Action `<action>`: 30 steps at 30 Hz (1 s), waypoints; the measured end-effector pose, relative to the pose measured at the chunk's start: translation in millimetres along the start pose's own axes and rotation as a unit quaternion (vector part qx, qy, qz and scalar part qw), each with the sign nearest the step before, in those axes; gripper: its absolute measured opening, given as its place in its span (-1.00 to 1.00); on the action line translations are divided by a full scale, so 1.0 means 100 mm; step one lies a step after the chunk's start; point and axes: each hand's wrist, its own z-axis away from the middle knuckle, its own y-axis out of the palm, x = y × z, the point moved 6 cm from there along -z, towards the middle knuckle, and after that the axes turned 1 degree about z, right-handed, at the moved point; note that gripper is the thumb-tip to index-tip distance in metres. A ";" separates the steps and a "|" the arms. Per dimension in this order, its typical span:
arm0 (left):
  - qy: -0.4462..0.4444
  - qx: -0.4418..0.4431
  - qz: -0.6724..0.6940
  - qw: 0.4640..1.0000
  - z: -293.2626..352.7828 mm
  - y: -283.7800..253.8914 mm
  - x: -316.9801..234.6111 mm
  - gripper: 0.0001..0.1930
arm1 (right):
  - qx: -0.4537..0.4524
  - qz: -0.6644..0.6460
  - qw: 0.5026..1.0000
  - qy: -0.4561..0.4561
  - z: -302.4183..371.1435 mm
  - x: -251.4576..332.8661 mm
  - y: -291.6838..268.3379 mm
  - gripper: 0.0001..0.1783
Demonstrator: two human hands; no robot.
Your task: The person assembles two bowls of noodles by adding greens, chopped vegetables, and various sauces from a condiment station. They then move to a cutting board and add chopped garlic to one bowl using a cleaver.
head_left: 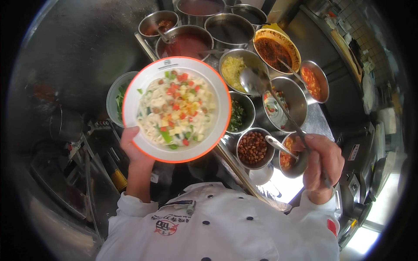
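Observation:
My left hand [138, 150] grips the near left edge of a white bowl [222, 104] with an orange rim, held up in front of me. Noodles in pale broth [159, 119] fill it, topped with diced red, yellow and green pieces and some brown beans or nuts. A long metal ladle [254, 81] is in my right hand [322, 165], fingers wrapped round its handle. Its head hangs right of the bowl, over the edge of a pot of yellow minced food [232, 69]. Below the handle stands a steel pot [298, 106] with diced vegetables in liquid.
Steel pots of red liquid [187, 45] and dark liquid [228, 32] stand at the back, beside a pot of chili oil [272, 50]. Closer are chopped greens [236, 115], peanuts [252, 148] and a spoon [278, 145] in a red-orange topping. A plastic tub [114, 98] sits left of the bowl.

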 end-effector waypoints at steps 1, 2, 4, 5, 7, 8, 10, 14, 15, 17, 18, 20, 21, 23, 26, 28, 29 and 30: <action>-0.010 -0.011 -0.004 1.000 0.05 -0.05 -0.04 -0.29 | 0.037 -0.035 0.999 0.017 -0.01 -0.05 0.03 -0.66; 0.000 0.025 0.011 1.000 0.09 -0.05 -0.08 -0.30 | 0.107 0.020 0.994 0.005 0.02 -0.07 0.13 -0.67; 0.001 -0.016 -0.023 1.000 0.15 -0.16 -0.13 -0.26 | 0.202 0.091 0.974 -0.052 0.17 -0.15 0.46 -0.67; -0.004 -0.045 -0.041 0.998 0.15 -0.23 -0.14 -0.26 | 0.241 0.100 0.964 -0.049 0.26 -0.26 0.65 -0.67; -0.007 -0.034 -0.032 0.999 0.18 -0.26 -0.14 -0.26 | 0.306 0.103 0.946 -0.026 0.50 -0.41 0.90 -0.71; -0.011 -0.065 -0.040 0.997 0.21 -0.32 -0.13 -0.26 | 0.276 0.047 0.960 -0.020 0.56 -0.43 0.92 -0.72; -0.008 -0.053 -0.026 0.998 0.22 -0.33 -0.12 -0.26 | 0.296 -0.044 0.953 0.044 0.68 -0.53 1.00 -0.72; -0.019 -0.063 -0.029 0.997 0.26 -0.39 -0.11 -0.28 | 0.173 -0.236 0.889 0.353 0.76 -0.82 0.87 -0.87; -0.024 -0.042 -0.019 0.999 0.26 -0.37 -0.11 -0.29 | 0.137 -0.306 0.839 0.429 0.80 -0.87 0.87 -0.75; -0.027 -0.018 -0.010 0.999 0.25 -0.36 -0.10 -0.30 | 0.102 -0.334 0.801 0.486 0.83 -0.91 0.86 -0.76; -0.026 -0.015 -0.012 0.999 0.25 -0.37 -0.10 -0.31 | 0.084 -0.354 0.782 0.505 0.86 -0.92 0.86 -0.76; -0.026 -0.010 -0.014 1.000 0.25 -0.37 -0.10 -0.31 | 0.044 -0.362 0.768 0.526 0.91 -0.96 0.85 -0.74; -0.026 -0.007 -0.013 1.000 0.25 -0.37 -0.09 -0.30 | 0.017 -0.371 0.758 0.536 0.95 -0.98 0.82 -0.74; -0.023 -0.009 -0.010 1.000 0.25 -0.36 -0.09 -0.30 | -0.022 -0.384 0.746 0.544 1.02 -1.02 0.76 -0.74; -0.023 -0.021 -0.006 0.999 0.25 -0.35 -0.10 -0.30 | -0.062 -0.390 0.736 0.550 1.04 -1.05 0.64 -0.71; -0.016 0.013 0.004 1.000 0.25 -0.30 -0.11 -0.30 | -0.083 -0.412 0.739 0.526 0.95 -1.06 0.56 -0.71; -0.020 -0.014 -0.006 1.000 0.25 -0.33 -0.09 -0.30 | -0.087 -0.406 0.742 0.526 0.91 -1.05 0.52 -0.70; -0.014 -0.010 -0.009 1.000 0.23 -0.32 -0.08 -0.30 | -0.109 -0.381 0.742 0.540 0.87 -1.05 0.45 -0.70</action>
